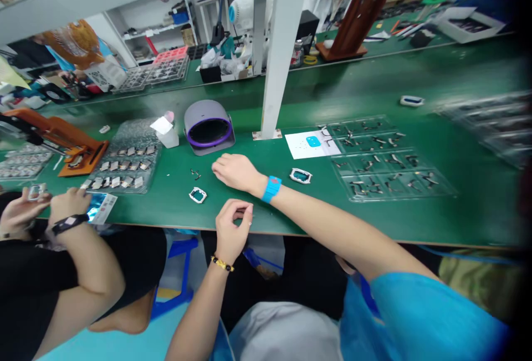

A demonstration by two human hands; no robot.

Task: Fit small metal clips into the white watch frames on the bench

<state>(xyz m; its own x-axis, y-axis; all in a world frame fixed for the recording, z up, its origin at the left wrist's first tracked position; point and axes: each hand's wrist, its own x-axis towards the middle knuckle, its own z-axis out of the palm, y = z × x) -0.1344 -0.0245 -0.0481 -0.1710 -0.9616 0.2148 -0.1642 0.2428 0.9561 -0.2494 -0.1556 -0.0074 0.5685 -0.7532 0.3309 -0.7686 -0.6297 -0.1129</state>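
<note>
My left hand, with a beaded bracelet, is raised at the table's front edge, its thumb and fingertips pressed together; anything between them is too small to make out. My right hand, with a blue wristband, rests palm down on the green table, fingers curled and their tips hidden. Left of it lie small dark parts and a white watch-case-like frame. A second white frame lies right of the wristband. Behind it is a white sheet with a blue patch and tiny pieces.
A grey and purple fan-like device stands behind my hands, beside a white post. Clear trays of dark parts lie right. At left are a tray of small pieces, an orange press and another person's hands.
</note>
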